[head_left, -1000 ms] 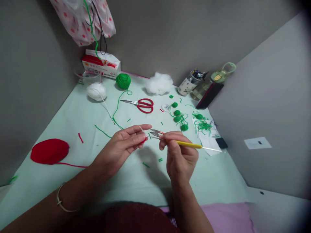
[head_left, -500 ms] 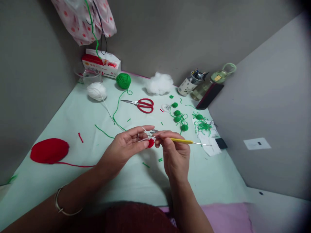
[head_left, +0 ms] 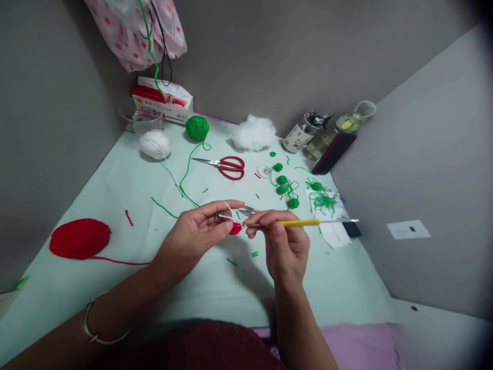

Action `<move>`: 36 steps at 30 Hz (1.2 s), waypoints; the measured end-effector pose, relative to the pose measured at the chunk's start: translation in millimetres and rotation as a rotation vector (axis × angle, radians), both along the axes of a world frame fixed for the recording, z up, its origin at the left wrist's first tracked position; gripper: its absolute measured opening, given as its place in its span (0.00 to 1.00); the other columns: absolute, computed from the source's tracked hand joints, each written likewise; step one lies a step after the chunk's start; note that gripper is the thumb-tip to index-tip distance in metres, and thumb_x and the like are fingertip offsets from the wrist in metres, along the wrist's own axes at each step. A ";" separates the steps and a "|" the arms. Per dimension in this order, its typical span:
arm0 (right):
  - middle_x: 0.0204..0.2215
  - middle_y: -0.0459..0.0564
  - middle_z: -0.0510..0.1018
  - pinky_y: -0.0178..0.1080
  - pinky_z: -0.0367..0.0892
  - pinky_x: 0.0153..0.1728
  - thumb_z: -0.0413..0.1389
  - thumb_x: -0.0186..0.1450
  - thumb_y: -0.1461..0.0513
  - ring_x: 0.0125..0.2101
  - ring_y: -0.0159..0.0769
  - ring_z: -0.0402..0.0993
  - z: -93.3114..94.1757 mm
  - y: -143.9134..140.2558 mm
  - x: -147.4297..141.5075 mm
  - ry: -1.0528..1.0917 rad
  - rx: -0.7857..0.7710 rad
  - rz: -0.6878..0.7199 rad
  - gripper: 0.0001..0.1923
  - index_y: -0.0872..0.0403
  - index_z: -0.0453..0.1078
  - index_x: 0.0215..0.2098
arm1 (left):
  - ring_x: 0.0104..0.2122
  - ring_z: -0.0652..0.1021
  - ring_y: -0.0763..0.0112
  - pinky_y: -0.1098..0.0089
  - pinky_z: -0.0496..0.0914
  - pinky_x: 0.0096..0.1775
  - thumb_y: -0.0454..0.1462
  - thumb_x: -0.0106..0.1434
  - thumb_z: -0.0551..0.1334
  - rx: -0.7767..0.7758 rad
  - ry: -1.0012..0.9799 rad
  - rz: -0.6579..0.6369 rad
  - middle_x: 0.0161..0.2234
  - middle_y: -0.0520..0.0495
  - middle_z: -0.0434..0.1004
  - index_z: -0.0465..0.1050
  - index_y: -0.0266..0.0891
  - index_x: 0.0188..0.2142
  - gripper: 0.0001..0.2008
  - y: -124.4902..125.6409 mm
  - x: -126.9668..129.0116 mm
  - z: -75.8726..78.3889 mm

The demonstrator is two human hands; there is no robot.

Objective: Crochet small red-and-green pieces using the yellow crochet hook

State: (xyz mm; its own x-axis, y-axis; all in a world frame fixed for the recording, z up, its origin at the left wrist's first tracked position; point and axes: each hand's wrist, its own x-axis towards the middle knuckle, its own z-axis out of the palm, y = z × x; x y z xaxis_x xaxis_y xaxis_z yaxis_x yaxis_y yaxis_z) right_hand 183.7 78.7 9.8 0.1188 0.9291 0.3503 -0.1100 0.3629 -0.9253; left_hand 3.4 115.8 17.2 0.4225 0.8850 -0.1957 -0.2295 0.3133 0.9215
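Mint-green sheeting covers the table point(head_left: 115, 195), which sits in a corner between grey walls; a spotted pink bag point(head_left: 134, 31) hangs above the far end. Green yarn scraps and small green crocheted balls point(head_left: 284, 184) litter the surface, with red-handled scissors point(head_left: 223, 167), white stuffing point(head_left: 253, 134), a white yarn ball point(head_left: 154, 144), a green yarn ball point(head_left: 197, 128) and a flat red yarn bundle point(head_left: 79, 238). A tin point(head_left: 298, 136) by the far wall holds dark items too small to identify. Above the table's middle, the left hand point(head_left: 192, 234) pinches a small red crocheted piece point(head_left: 235, 228) and white strand. The right hand point(head_left: 283, 241) is closed around a yellow-handled crochet hook point(head_left: 304, 222) whose tip meets that piece. Small snips point(head_left: 248, 209) show between the hands; which hand holds them is unclear.
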 end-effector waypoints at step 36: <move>0.45 0.51 0.84 0.46 0.81 0.42 0.57 0.71 0.68 0.44 0.41 0.82 -16.5 -13.0 -6.0 -0.747 0.410 -0.294 0.21 0.41 0.76 0.57 | 0.39 0.75 0.71 0.71 0.71 0.46 0.36 0.63 0.72 -0.059 -0.124 0.046 0.35 0.52 0.75 0.81 0.46 0.53 0.19 -5.0 7.1 -1.7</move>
